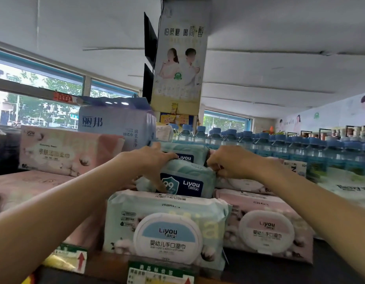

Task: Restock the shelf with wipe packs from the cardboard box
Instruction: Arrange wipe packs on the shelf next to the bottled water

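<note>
Shop shelving fills our view under a low ceiling, with a pillar poster (180, 58) at twelve o'clock and water bottles (280, 142) running off toward three. We have both hands on a small teal pack (185, 182), which sits on top of a large lidded pack (167, 228) at the shelf (107, 263) front. Our left hand (151, 158) curls over the pack's top left edge, fingers wrapped down its face; our right hand (228, 162) pinches its right end, though the fingertips are hard to make out there. A second teal pack (187, 153) lies just behind. The held pack's long axis runs nine to three, its label facing us and upright. To seat it well, we judge it should be pressed back snug against the one behind, kept level and square to the shelf front, so the label still reads. No cardboard box shows.
</note>
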`<action>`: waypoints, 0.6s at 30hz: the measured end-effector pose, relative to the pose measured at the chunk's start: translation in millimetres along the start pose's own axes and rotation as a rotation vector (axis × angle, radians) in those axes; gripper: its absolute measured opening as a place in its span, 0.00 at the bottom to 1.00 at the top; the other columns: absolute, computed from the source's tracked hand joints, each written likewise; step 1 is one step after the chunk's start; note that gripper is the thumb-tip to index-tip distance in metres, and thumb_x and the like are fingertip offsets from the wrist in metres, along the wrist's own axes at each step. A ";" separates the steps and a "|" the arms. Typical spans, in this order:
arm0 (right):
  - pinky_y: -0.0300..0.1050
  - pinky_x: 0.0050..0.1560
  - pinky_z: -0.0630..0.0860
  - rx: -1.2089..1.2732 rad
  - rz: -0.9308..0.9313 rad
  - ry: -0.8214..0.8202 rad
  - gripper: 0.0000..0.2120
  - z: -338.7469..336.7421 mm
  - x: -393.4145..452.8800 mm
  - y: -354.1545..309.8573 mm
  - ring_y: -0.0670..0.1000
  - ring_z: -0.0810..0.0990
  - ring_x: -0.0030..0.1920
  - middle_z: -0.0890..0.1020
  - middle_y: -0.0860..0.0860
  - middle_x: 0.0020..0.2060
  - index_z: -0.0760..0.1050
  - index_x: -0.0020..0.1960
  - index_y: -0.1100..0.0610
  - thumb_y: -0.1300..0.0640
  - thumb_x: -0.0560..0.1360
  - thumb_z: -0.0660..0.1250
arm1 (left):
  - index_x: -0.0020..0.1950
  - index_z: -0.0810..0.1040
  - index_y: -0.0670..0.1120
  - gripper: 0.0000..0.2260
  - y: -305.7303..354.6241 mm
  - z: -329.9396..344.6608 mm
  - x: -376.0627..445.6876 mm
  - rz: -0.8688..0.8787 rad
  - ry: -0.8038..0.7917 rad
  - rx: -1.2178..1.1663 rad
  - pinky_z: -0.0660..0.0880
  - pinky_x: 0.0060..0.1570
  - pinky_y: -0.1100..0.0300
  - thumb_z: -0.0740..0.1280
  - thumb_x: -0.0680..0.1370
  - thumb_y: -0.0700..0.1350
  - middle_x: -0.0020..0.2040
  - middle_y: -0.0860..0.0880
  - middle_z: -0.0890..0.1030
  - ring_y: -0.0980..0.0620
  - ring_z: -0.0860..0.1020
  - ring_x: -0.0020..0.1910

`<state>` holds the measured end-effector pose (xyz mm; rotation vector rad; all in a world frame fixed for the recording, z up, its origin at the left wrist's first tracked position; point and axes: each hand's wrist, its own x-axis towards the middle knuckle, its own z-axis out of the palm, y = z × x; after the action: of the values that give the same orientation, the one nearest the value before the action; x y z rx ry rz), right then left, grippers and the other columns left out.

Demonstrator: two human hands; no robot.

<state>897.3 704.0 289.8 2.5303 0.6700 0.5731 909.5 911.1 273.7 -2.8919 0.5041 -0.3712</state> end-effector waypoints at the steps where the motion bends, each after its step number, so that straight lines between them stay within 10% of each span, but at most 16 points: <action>1: 0.34 0.35 0.65 -0.006 0.003 -0.004 0.04 -0.1 0.4 1.9 0.46 0.72 0.41 0.78 0.50 0.43 0.77 0.47 0.58 0.61 0.75 0.64 | 0.75 0.48 0.59 0.46 1.6 -0.9 -0.6 0.005 0.005 -0.006 0.66 0.67 0.48 0.74 0.66 0.59 0.70 0.42 0.59 0.42 0.68 0.65; 7: 0.44 0.50 0.74 0.045 0.031 -0.023 0.06 -8.0 3.7 6.1 0.50 0.78 0.47 0.80 0.51 0.46 0.78 0.50 0.60 0.61 0.74 0.66 | 0.75 0.49 0.58 0.43 0.8 0.8 -6.0 0.032 0.058 -0.017 0.65 0.67 0.49 0.72 0.68 0.59 0.70 0.43 0.60 0.42 0.68 0.65; 13: 0.38 0.39 0.68 0.057 -0.064 -0.063 0.02 -8.9 16.0 -20.9 0.47 0.71 0.39 0.70 0.46 0.34 0.76 0.43 0.58 0.62 0.74 0.65 | 0.74 0.54 0.59 0.29 -16.6 31.9 1.7 0.008 -0.019 -0.025 0.67 0.66 0.52 0.64 0.77 0.50 0.68 0.44 0.65 0.43 0.72 0.63; 18: 0.49 0.40 0.74 0.014 -0.094 -0.134 0.17 5.4 25.3 -33.8 0.54 0.73 0.37 0.69 0.48 0.29 0.62 0.27 0.52 0.67 0.69 0.62 | 0.72 0.64 0.53 0.30 -27.1 13.8 7.7 -0.030 -0.063 -0.066 0.67 0.65 0.55 0.71 0.72 0.44 0.68 0.48 0.71 0.48 0.71 0.64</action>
<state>908.1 742.2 274.7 2.5076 0.7414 0.3643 928.6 935.3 268.1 -2.9673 0.4727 -0.2711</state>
